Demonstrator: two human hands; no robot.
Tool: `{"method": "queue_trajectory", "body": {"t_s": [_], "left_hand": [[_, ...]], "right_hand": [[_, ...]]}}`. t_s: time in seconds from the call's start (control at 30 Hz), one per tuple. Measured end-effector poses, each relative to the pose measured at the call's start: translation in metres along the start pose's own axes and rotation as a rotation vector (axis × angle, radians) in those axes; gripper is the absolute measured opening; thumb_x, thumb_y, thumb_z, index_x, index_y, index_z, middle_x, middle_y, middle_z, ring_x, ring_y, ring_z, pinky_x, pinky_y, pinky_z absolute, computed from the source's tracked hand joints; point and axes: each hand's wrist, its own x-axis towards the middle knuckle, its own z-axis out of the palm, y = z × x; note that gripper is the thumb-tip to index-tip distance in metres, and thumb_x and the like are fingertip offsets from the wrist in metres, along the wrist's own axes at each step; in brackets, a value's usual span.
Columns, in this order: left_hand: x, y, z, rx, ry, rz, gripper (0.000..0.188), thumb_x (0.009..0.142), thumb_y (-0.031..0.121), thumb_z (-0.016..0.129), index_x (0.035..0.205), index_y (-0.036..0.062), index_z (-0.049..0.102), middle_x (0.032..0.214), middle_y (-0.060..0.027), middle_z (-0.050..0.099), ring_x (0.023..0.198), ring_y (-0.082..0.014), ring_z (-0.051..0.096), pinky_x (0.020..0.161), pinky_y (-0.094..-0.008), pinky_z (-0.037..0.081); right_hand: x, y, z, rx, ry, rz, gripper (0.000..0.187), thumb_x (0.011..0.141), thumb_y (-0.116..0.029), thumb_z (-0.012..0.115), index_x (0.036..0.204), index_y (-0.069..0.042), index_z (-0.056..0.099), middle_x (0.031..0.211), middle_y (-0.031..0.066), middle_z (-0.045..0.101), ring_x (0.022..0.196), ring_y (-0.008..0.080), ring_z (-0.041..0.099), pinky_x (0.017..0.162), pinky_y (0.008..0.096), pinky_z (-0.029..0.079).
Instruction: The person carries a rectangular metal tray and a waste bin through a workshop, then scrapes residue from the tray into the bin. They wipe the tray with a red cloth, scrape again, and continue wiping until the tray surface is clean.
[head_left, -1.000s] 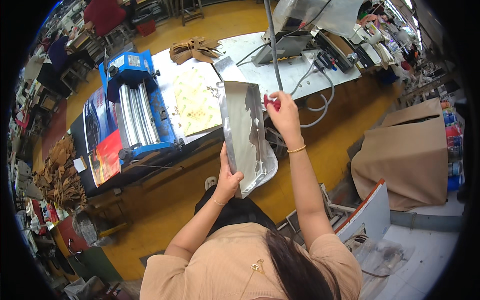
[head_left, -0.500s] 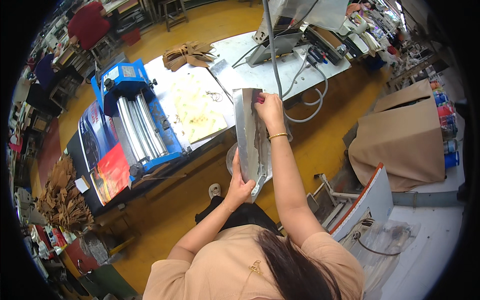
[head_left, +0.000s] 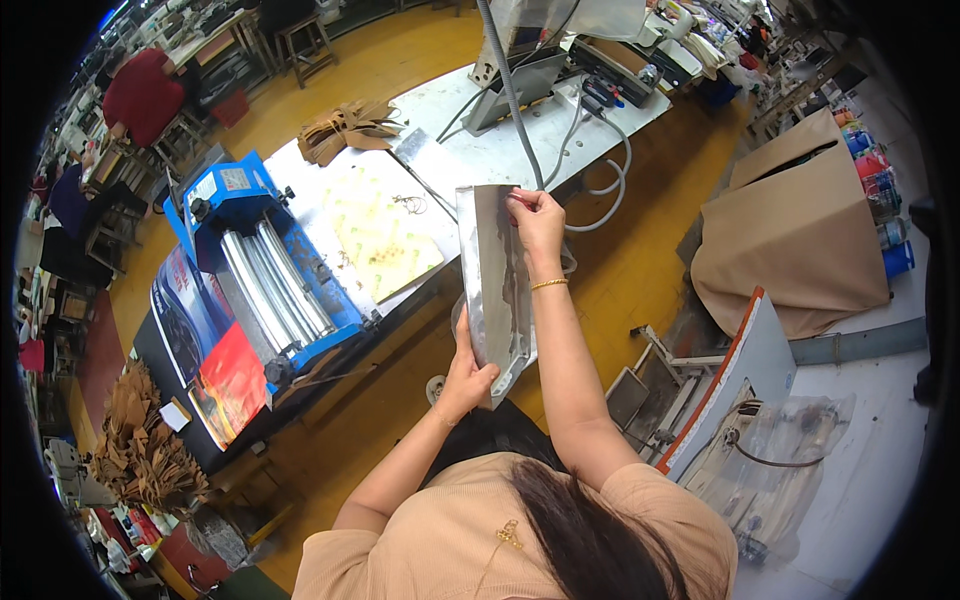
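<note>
Both hands clamp the long silvery metal sheet [head_left: 495, 285]: left hand [head_left: 468, 378] at near end, right hand [head_left: 537, 217] at far end; sheet prob. above the tabletop's [head_left: 470, 155] near edge.

Metal sheet [head_left: 495, 275] looked dull grey, smudged w/ dark stains (faint sheen near the edges). Roller machine [head_left: 268, 275] had glossy blue paint & bright polished steel rollers. Cardboard box [head_left: 795, 225] was matt brown. Worktable [head_left: 520, 150] top was pale, smooth, scuffed.
</note>
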Motion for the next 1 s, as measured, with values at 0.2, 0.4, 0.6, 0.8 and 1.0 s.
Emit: {"method": "queue_trajectory", "body": {"t_s": [0.2, 0.4, 0.6, 0.8, 1.0], "left_hand": [[0.002, 0.003, -0.001, -0.012, 0.029, 0.032, 0.100, 0.068, -0.005, 0.049, 0.153, 0.0139, 0.000, 0.152, -0.0181, 0.021, 0.128, -0.0224, 0.037, 0.086, -0.0248, 0.045], [0.000, 0.003, -0.004, 0.055, 0.046, -0.039, 0.100, 0.066, -0.003, 0.049, 0.153, 0.0106, 0.000, 0.151, -0.0175, 0.021, 0.136, -0.0260, 0.030, 0.102, -0.0300, 0.036], [-0.002, -0.003, -0.004, -0.146, 0.036, -0.135, 0.101, 0.065, -0.004, 0.046, 0.153, 0.0103, -0.001, 0.150, -0.0161, 0.021, 0.138, -0.0255, 0.026, 0.110, -0.0320, 0.028], [-0.002, -0.005, -0.004, -0.187, 0.013, -0.125, 0.101, 0.064, -0.005, 0.045, 0.153, 0.0104, 0.000, 0.149, -0.0130, 0.023, 0.137, -0.0235, 0.027, 0.108, -0.0294, 0.028], [-0.001, 0.000, -0.002, -0.241, 0.023, -0.156, 0.101, 0.062, -0.006, 0.046, 0.153, 0.0098, 0.003, 0.150, -0.0108, 0.023, 0.135, -0.0213, 0.028, 0.106, -0.0270, 0.030]], "right_hand": [[-0.020, -0.019, 0.006, -0.177, -0.003, -0.200, 0.014, 0.076, -0.006, 0.073, 0.086, 0.001, 0.068, 0.095, 0.0109, 0.073, 0.075, 0.0169, 0.068, 0.070, 0.0298, 0.053], [-0.043, -0.028, 0.013, -0.090, -0.104, -0.189, 0.011, 0.077, -0.005, 0.072, 0.084, 0.000, 0.065, 0.097, 0.0096, 0.073, 0.078, 0.0177, 0.068, 0.071, 0.0299, 0.053], [-0.052, -0.027, 0.015, -0.151, -0.214, -0.265, 0.011, 0.078, -0.004, 0.071, 0.086, -0.003, 0.064, 0.099, 0.0075, 0.072, 0.084, 0.0213, 0.068, 0.087, 0.0339, 0.050], [-0.058, -0.026, 0.014, -0.132, -0.265, -0.394, 0.009, 0.078, 0.000, 0.069, 0.083, -0.003, 0.062, 0.102, 0.0050, 0.072, 0.089, 0.0180, 0.067, 0.093, 0.0358, 0.042], [-0.060, -0.028, 0.012, -0.152, -0.290, -0.545, 0.014, 0.076, 0.002, 0.068, 0.084, -0.005, 0.059, 0.102, 0.0076, 0.067, 0.094, 0.0254, 0.064, 0.104, 0.0449, 0.036]]}}
